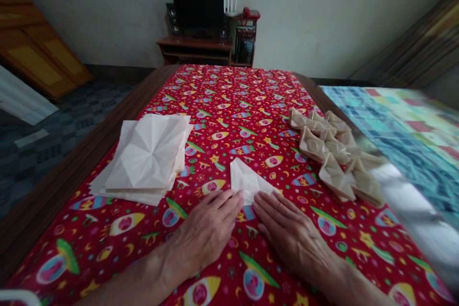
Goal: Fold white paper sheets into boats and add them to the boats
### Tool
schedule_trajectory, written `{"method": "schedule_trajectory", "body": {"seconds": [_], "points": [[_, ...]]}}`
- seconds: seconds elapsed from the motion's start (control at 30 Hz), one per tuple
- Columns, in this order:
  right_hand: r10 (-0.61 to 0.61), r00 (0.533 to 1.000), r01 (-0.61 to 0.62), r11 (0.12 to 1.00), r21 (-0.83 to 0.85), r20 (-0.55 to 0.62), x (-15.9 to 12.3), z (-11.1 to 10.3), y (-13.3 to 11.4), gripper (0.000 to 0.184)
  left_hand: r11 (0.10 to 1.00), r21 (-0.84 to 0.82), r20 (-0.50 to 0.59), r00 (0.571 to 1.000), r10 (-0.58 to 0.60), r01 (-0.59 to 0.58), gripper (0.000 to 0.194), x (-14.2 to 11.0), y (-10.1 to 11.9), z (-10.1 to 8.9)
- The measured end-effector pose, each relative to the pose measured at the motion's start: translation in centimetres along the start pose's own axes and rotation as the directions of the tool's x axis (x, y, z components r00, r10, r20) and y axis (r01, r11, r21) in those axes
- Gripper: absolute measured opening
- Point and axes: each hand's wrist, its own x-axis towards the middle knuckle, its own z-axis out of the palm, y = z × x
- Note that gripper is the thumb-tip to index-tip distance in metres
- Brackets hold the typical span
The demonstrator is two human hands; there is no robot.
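A small folded piece of white paper [247,178] lies flat on the red patterned cloth [229,138], with a pointed corner at its upper left. My left hand [211,224] rests on its lower left corner, fingers stretched out together. On its lower right edge, the extended fingers of my right hand [290,229] press down flat. To the left sits a stack of creased paper sheets [150,153], the top one marked with star-shaped fold lines. Several folded paper pieces [337,177] stand grouped in rows at the right.
Dark wooden table edges [118,124] border the cloth. A bed with a blue patchwork cover [387,138] adjoins the right side. Against the far wall stands a desk [195,45] with a black monitor [198,9] and a red telephone [251,13]. A wooden cabinet [39,48] is at left.
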Motion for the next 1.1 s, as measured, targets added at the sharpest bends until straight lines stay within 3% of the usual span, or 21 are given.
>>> {"method": "schedule_trajectory", "body": {"seconds": [0.23, 0.5, 0.67, 0.8, 0.93, 1.1], "points": [[-0.021, 1.0, 0.02, 0.996, -0.091, -0.009, -1.4, -0.3, 0.3, 0.032, 1.0, 0.019, 0.024, 1.0, 0.018, -0.018, 0.043, -0.1, 0.0, 0.2], [-0.066, 0.997, 0.068, 0.996, -0.056, 0.031, 0.2, 0.6, -1.0, 0.038, 1.0, 0.018, 0.066, 0.998, 0.022, -0.023, 0.048, 0.4, 0.1, -0.1], [-0.065, 0.996, 0.066, 0.997, -0.025, 0.063, -0.2, 0.2, -0.6, 0.037, 0.999, 0.006, 0.0, 0.999, 0.048, -0.048, 0.044, -0.3, -0.3, -0.1], [-0.028, 1.0, 0.028, 0.999, 0.019, -0.005, -1.4, 0.2, 0.1, 0.035, 0.996, -0.041, -0.106, 0.992, 0.07, -0.075, 0.039, -0.8, -0.5, -0.1], [0.039, 0.999, -0.038, 0.99, 0.133, -0.004, -0.9, 0.2, 0.7, 0.029, 0.987, -0.141, -0.211, 0.977, 0.044, -0.075, 0.023, 0.6, -1.0, 0.0], [0.167, 0.985, -0.171, 0.981, 0.095, 0.05, 1.3, 0.6, 1.3, 0.023, 0.975, -0.222, -0.03, 1.0, -0.008, 0.001, 0.021, 4.6, -3.3, -0.1]]}}
